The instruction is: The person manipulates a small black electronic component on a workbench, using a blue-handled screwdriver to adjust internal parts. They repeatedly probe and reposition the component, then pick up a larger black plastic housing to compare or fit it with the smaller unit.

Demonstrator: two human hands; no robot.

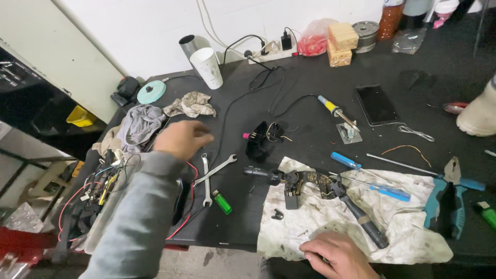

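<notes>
Left hand (182,138) hovers over the black desk (310,77), fingers loosely curled, holding nothing, just above two wrenches (211,175) and near a grey rag (140,126). Right hand (338,253) rests flat on the stained white cloth (413,227) at the near desk edge, fingers together, empty. A dismantled black part (305,183) lies on the cloth, beside blue screwdrivers (374,178). Green lighter (222,202) sits by the wrenches.

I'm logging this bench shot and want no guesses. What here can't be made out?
Head view, the only one:
- Left hand: motion-blurred, its fingers unclear; whether it holds anything can't be told.
- Right hand: cut off by the bottom edge.
- Bin of wires: partly hidden by the grey sleeve.
- Pale boot-like shape: cut by the right edge.
</notes>
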